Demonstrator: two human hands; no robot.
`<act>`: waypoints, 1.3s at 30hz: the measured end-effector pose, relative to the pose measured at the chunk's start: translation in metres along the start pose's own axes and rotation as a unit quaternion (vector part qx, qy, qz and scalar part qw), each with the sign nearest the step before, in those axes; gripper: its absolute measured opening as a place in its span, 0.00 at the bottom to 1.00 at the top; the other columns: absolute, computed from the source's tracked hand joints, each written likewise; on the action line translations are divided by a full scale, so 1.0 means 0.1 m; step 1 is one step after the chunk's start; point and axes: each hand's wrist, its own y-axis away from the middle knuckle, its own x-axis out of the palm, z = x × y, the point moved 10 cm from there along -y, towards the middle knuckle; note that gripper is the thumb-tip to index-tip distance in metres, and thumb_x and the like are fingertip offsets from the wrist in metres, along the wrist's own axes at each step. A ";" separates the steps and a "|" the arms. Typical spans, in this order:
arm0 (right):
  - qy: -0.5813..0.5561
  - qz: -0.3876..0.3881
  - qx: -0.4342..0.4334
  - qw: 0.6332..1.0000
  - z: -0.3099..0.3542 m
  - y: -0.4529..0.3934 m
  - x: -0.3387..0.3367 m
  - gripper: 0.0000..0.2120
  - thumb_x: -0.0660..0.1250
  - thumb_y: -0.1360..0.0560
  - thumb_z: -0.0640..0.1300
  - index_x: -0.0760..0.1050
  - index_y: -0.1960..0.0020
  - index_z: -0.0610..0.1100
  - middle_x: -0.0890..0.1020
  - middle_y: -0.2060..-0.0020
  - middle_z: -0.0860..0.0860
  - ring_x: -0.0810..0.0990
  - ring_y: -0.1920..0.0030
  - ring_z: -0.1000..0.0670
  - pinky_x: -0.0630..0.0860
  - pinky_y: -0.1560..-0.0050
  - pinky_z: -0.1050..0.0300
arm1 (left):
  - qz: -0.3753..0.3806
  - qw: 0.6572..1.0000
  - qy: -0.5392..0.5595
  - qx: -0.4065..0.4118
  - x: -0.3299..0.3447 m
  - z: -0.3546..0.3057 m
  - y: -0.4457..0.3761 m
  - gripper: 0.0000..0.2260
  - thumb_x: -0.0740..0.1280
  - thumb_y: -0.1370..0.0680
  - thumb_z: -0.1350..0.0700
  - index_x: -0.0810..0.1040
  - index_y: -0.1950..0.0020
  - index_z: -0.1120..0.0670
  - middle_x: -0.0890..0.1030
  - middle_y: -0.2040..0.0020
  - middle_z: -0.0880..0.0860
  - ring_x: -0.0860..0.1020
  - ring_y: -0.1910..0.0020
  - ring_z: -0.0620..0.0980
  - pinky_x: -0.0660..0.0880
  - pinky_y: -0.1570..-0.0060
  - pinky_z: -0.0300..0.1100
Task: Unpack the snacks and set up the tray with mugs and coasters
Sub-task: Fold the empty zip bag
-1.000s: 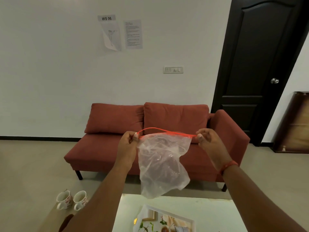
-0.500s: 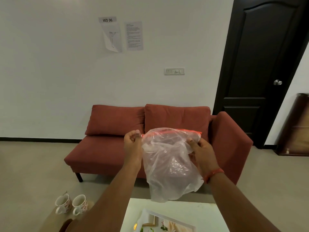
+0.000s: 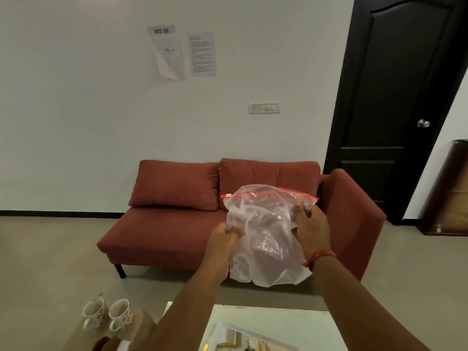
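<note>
A clear plastic zip bag [image 3: 266, 239] with a red seal strip hangs crumpled in the air in front of me. My left hand [image 3: 224, 245] grips its lower left side. My right hand [image 3: 310, 228] grips its upper right part just under the red strip. The bag looks empty. Two white mugs [image 3: 106, 316] with a red flower pattern stand side by side on a low brown surface at the bottom left. A glossy tray or table top [image 3: 276, 325] with a printed picture shows at the bottom edge under my arms.
A red two-seat sofa [image 3: 177, 224] stands against the white wall ahead. A dark door [image 3: 395, 110] is at the right, with a wooden cabinet [image 3: 453, 188] beside it. Papers hang on the wall. Grey floor lies between me and the sofa.
Both hands have dropped from the stretched red seal strip to the body of the bag and bunched it together. The bag went from hanging flat and wide to crumpled.
</note>
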 end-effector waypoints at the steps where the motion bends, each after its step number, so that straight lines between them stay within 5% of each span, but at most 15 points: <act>1: 0.004 -0.005 0.000 1.000 -0.01 -0.01 -0.03 0.11 0.64 0.21 0.50 0.79 0.54 0.42 0.84 0.59 0.43 0.83 0.59 0.44 0.80 0.54 0.45 | -0.017 0.999 -0.025 0.016 -0.05 -0.02 -0.02 0.07 0.65 0.21 0.51 0.80 0.50 0.52 0.85 0.53 0.53 0.84 0.55 0.53 0.83 0.54 0.55; 5: 0.002 -0.063 0.026 0.998 -0.08 -0.08 -0.31 0.13 0.64 0.21 0.50 0.79 0.57 0.43 0.84 0.58 0.41 0.81 0.60 0.44 0.80 0.53 0.42 | -0.094 0.977 -0.162 0.100 -0.35 -0.14 -0.13 0.06 0.62 0.19 0.56 0.78 0.53 0.52 0.82 0.55 0.52 0.81 0.56 0.50 0.76 0.59 0.41; 10: -0.030 -0.050 0.034 0.998 -0.18 -0.10 -0.31 0.15 0.62 0.20 0.53 0.80 0.56 0.44 0.84 0.56 0.40 0.83 0.57 0.44 0.81 0.50 0.41 | -0.111 0.966 -0.177 0.152 -0.41 -0.26 -0.14 0.08 0.61 0.18 0.57 0.76 0.54 0.57 0.80 0.60 0.51 0.76 0.63 0.47 0.70 0.68 0.31; 15: -0.146 0.151 0.072 0.975 -0.22 0.00 0.10 0.28 0.66 0.27 0.68 0.75 0.38 0.48 0.84 0.45 0.44 0.84 0.44 0.43 0.79 0.43 0.42 | -0.097 0.988 -0.071 0.100 -0.39 -0.08 -0.19 0.14 0.56 0.16 0.52 0.75 0.55 0.57 0.78 0.60 0.53 0.74 0.64 0.47 0.72 0.62 0.41; 19: -0.160 0.250 0.107 0.949 -0.32 0.20 0.36 0.33 0.76 0.32 0.54 0.69 0.31 0.47 0.83 0.41 0.48 0.83 0.41 0.45 0.78 0.40 0.40 | -0.112 0.990 -0.004 0.083 -0.40 -0.04 -0.21 0.14 0.55 0.16 0.52 0.76 0.55 0.57 0.80 0.59 0.51 0.77 0.61 0.48 0.73 0.60 0.42; 24: -0.055 0.137 0.056 0.987 -0.30 0.08 0.17 0.12 0.69 0.22 0.43 0.74 0.40 0.43 0.84 0.51 0.43 0.84 0.56 0.47 0.83 0.55 0.49 | -0.157 0.976 -0.069 0.137 -0.49 -0.18 -0.17 0.16 0.54 0.16 0.50 0.76 0.54 0.55 0.81 0.57 0.52 0.78 0.57 0.50 0.74 0.59 0.44; 27: 0.026 0.064 0.023 0.997 -0.20 0.02 0.02 0.11 0.67 0.21 0.46 0.74 0.40 0.44 0.83 0.53 0.46 0.82 0.57 0.49 0.81 0.56 0.51 | -0.165 0.972 -0.083 0.141 -0.49 -0.21 -0.17 0.14 0.55 0.16 0.49 0.76 0.51 0.54 0.80 0.54 0.51 0.79 0.53 0.51 0.75 0.56 0.46; 29: 0.068 0.043 0.005 0.997 -0.09 0.04 -0.05 0.13 0.67 0.21 0.48 0.71 0.39 0.47 0.81 0.51 0.50 0.81 0.51 0.49 0.81 0.49 0.47 | -0.142 0.979 -0.072 0.127 -0.46 -0.17 -0.19 0.11 0.58 0.17 0.46 0.74 0.42 0.51 0.80 0.47 0.50 0.79 0.51 0.49 0.78 0.51 0.47; 32: 0.054 0.063 -0.007 0.997 0.02 0.09 -0.05 0.21 0.67 0.21 0.46 0.64 0.32 0.52 0.81 0.51 0.52 0.82 0.53 0.50 0.83 0.55 0.49 | -0.036 0.988 -0.042 0.142 -0.34 -0.20 -0.21 0.27 0.67 0.22 0.45 0.60 0.25 0.40 0.75 0.36 0.48 0.79 0.45 0.47 0.79 0.54 0.40; 34: 0.057 0.100 -0.032 0.993 0.09 0.10 0.00 0.27 0.68 0.21 0.45 0.59 0.28 0.56 0.80 0.52 0.55 0.82 0.54 0.52 0.83 0.57 0.55 | 0.048 0.980 -0.066 0.181 -0.22 -0.27 -0.22 0.33 0.71 0.25 0.46 0.59 0.24 0.36 0.70 0.31 0.46 0.75 0.37 0.47 0.79 0.50 0.38; 36: 0.056 0.170 -0.047 0.983 0.12 0.11 0.11 0.31 0.71 0.24 0.46 0.60 0.26 0.59 0.78 0.43 0.55 0.80 0.44 0.52 0.81 0.46 0.53 | 0.112 0.970 -0.096 0.193 -0.12 -0.26 -0.24 0.32 0.74 0.27 0.46 0.65 0.27 0.35 0.69 0.27 0.45 0.71 0.32 0.47 0.77 0.39 0.44; 39: 0.145 0.295 -0.049 0.943 0.09 0.21 0.27 0.36 0.77 0.29 0.47 0.64 0.25 0.55 0.72 0.37 0.56 0.73 0.36 0.53 0.74 0.36 0.55 | 0.094 0.965 -0.174 0.171 -0.16 -0.22 -0.30 0.31 0.76 0.28 0.50 0.69 0.28 0.39 0.71 0.30 0.46 0.72 0.34 0.46 0.75 0.36 0.47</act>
